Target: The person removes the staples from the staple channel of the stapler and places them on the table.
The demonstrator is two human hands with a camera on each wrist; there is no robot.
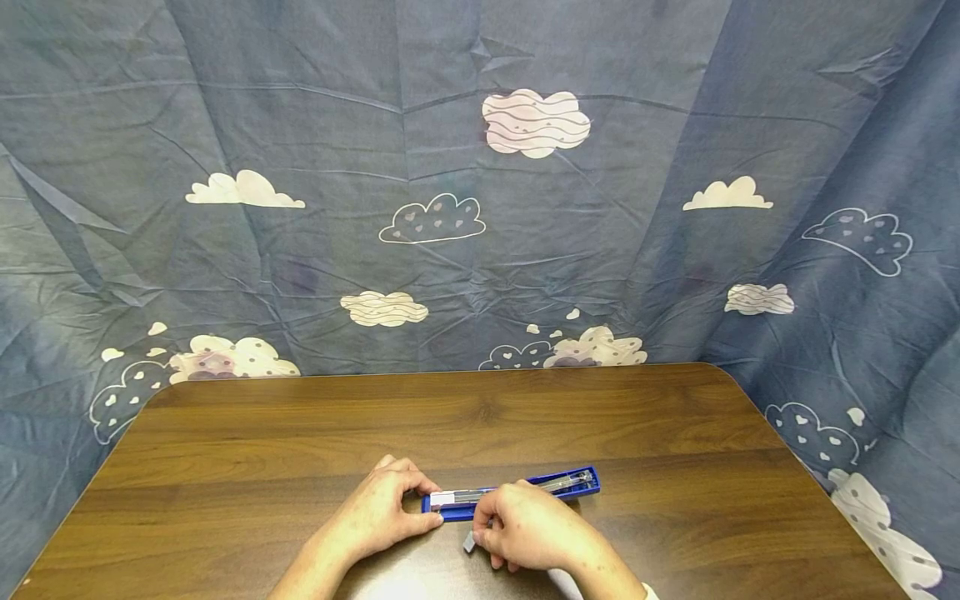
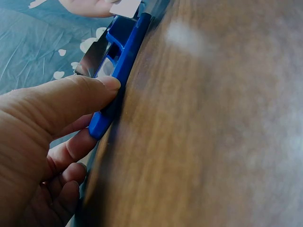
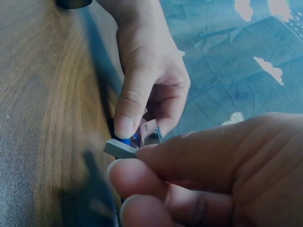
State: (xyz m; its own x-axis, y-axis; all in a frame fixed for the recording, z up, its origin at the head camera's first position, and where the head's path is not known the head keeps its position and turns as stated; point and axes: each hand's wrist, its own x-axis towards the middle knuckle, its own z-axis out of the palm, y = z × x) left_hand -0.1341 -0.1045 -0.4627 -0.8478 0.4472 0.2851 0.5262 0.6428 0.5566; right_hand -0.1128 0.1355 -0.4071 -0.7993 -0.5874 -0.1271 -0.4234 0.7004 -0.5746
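A long blue stapler [image 1: 457,515] lies opened out on the table, its metal rails and inner parts showing. My left hand [image 1: 381,508] grips its left end between thumb and fingers; in the left wrist view the thumb presses on the blue edge of the stapler [image 2: 129,61]. Just in front of the stapler, my right hand [image 1: 534,527] pinches a small grey strip of staples [image 3: 120,148] between thumb and forefinger, one end sticking out. The right hand covers the middle of the stapler in the head view.
A brown wood-grain table [image 1: 300,417] carries the stapler near its front part. Behind it and along the sides hangs a blue curtain [image 1: 450,275] with a cloud pattern. A glare spot shows on the tabletop between the forearms.
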